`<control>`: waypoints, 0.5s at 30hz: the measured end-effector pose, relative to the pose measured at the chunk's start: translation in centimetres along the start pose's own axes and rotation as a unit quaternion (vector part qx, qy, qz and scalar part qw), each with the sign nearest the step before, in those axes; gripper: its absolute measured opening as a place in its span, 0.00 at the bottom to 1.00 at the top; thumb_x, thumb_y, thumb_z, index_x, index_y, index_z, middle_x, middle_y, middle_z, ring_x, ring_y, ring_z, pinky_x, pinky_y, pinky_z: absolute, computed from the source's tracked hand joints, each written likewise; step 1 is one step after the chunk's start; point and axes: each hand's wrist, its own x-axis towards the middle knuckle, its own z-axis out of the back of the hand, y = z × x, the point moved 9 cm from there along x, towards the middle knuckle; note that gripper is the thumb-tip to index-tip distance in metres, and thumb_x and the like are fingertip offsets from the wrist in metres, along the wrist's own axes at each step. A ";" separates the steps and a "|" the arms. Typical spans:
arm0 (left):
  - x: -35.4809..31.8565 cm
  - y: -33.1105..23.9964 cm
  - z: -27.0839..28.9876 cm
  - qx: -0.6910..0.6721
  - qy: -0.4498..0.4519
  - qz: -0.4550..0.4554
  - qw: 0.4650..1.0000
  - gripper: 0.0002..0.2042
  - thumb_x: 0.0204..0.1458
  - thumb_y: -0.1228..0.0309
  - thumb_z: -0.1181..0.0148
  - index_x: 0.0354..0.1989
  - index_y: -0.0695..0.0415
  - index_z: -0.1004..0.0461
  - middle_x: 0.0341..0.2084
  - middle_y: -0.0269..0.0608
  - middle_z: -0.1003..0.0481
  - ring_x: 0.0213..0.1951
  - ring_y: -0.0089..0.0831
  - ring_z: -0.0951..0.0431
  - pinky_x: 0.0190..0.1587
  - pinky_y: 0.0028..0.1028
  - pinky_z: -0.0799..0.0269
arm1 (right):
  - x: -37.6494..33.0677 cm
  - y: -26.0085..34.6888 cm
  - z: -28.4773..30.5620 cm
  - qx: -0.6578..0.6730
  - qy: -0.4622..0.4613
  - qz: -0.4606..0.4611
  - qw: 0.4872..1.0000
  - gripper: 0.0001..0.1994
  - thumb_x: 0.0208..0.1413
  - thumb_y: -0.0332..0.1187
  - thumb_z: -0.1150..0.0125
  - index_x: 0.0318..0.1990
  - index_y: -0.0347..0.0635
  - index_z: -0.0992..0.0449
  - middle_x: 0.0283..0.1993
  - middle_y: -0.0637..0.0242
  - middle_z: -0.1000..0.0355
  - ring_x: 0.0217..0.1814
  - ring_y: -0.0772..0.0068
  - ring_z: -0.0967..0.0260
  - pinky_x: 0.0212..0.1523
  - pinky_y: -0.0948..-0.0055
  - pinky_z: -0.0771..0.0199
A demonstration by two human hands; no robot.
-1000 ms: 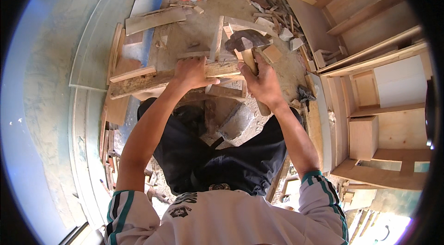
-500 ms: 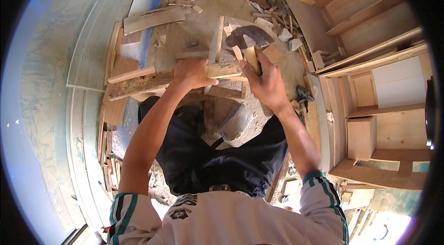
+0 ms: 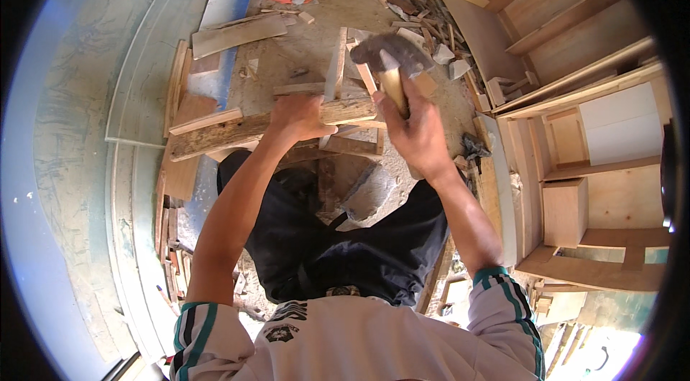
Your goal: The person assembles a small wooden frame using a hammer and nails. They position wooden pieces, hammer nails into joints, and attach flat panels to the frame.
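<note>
Left hand (image 3: 296,116) grasps a beam (image 3: 219,134), seemingly steadying it. Right hand (image 3: 420,133) clenches a hammer (image 3: 392,86), head (image 3: 381,50) beyond the fingers, seemingly leaving it clear.

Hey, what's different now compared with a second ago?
The dark-headed hammer with a pale wooden handle, gripped in the right hand, has shifted slightly: its head sits a little higher and farther right in the view. Nothing was newly taken hold of or let go. The left hand stays on the long, weathered brown wooden beam, which lies about where it was.
</note>
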 end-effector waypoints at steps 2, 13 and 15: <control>0.3 -0.4 0.2 -0.003 -0.011 -0.010 1.000 0.31 0.37 0.46 0.33 0.42 0.61 0.22 0.35 0.53 0.19 0.40 0.48 0.19 0.45 0.42 0.23 | -1.3 -4.1 -2.5 -0.101 0.023 0.003 0.995 0.16 0.61 0.38 0.40 0.50 0.35 0.29 0.31 0.45 0.26 0.35 0.49 0.24 0.35 0.60 0.27; 0.1 0.8 -0.7 -0.004 -0.019 -0.016 1.000 0.27 0.39 0.48 0.34 0.41 0.58 0.21 0.31 0.49 0.19 0.37 0.46 0.18 0.42 0.42 0.22 | 0.1 1.9 1.0 -0.014 -0.063 0.054 0.996 0.17 0.61 0.35 0.41 0.52 0.37 0.33 0.33 0.40 0.25 0.41 0.32 0.28 0.35 0.52 0.27; 0.6 0.2 -0.7 -0.005 -0.018 -0.021 1.000 0.26 0.39 0.50 0.35 0.41 0.58 0.22 0.30 0.50 0.19 0.37 0.46 0.18 0.42 0.42 0.22 | -1.0 -0.9 -0.6 -0.067 -0.026 0.007 0.997 0.21 0.61 0.37 0.41 0.56 0.33 0.35 0.34 0.39 0.25 0.40 0.36 0.26 0.37 0.54 0.26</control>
